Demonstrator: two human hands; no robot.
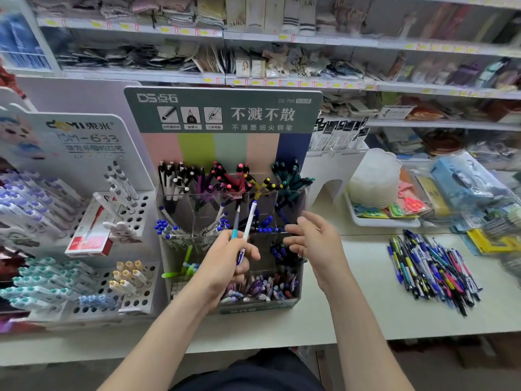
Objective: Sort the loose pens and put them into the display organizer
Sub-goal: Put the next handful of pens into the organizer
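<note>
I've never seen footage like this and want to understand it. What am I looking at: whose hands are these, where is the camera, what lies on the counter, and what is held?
There is no machine: a person works with two bare hands. The single picture comes from a wide-angle camera worn on the head, looking forward and down, so both arms enter from below. The left hand grips two pens, one teal, one white with a blue tip. The right hand holds nothing, its fingers relaxed. Both are in front of the display organizer, whose clear compartments hold sorted pens. To the right, a pile of loose pens lies on the pale counter.
</note>
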